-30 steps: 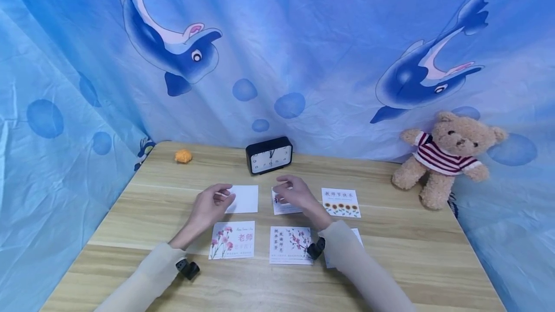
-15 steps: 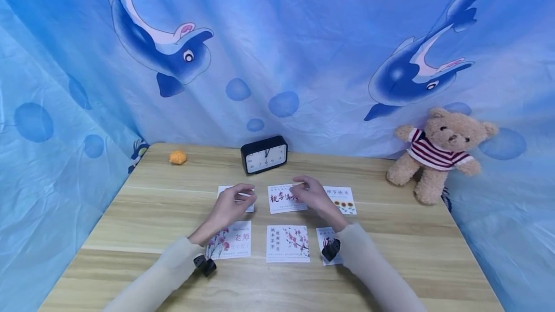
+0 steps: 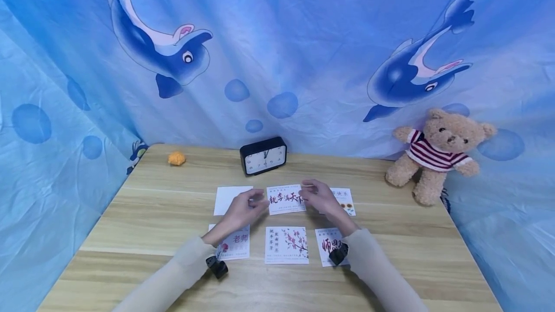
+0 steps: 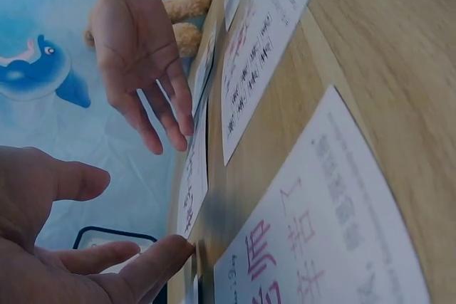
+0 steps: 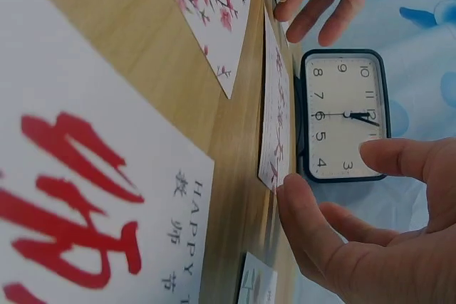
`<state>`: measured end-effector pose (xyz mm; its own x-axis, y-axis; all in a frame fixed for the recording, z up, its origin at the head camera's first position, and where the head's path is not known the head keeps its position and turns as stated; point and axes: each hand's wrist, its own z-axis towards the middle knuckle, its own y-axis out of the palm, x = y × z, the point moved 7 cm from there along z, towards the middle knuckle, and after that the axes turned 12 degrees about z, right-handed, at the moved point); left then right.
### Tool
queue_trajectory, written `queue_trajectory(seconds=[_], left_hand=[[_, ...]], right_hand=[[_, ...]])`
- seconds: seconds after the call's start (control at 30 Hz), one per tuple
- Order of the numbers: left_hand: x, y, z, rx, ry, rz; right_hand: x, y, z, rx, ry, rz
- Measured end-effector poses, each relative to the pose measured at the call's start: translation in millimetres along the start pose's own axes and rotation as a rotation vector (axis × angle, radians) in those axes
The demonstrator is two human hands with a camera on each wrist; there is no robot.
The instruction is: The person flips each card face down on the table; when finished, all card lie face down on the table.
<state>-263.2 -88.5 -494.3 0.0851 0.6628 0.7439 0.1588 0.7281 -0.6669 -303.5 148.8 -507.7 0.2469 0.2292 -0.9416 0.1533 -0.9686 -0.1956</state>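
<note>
A white card with dark red brush characters [image 3: 286, 200] lies in the middle of the back row, between my two hands. My left hand [image 3: 243, 210] is at its left side, thumb and fingers apart. At its right edge is my right hand [image 3: 324, 200]; in the right wrist view a fingertip [image 5: 291, 186] seems to touch that edge, thumb held away. Neither hand grips anything. A blank white card [image 3: 225, 199] and a carnation card [image 3: 238, 244] are partly hidden by the left hand and arm, a sunflower card [image 3: 347, 201] by the right.
A blossom card [image 3: 286, 245] and another red-lettered card [image 3: 326, 242] lie in the front row. Behind the cards stand a black alarm clock [image 3: 264, 156], an orange lump [image 3: 176, 159] and a teddy bear [image 3: 442, 150]. A blue dolphin curtain [image 3: 303, 37] hangs behind the table.
Both hands have shifted right, the left from the blank card toward the red-lettered card, the right to its right edge. That card now shows nearly whole. The view turned slightly.
</note>
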Motion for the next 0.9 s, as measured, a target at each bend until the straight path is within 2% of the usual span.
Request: queue_trajectory(seconds=[0.3,0.6,0.9], left_hand=[[3.7,10.7,1.6,-0.043,-0.030,0.011],[6.6,14.6,2.6,-0.058,-0.022,0.007],[10.4,16.7,2.9,-0.070,-0.041,0.022]], right_hand=[[-2,-4,-2,0.002,-0.016,0.026],[-1,-1,-3,0.010,0.004,-0.009],[-1,4,-7,-0.009,-0.006,0.021]])
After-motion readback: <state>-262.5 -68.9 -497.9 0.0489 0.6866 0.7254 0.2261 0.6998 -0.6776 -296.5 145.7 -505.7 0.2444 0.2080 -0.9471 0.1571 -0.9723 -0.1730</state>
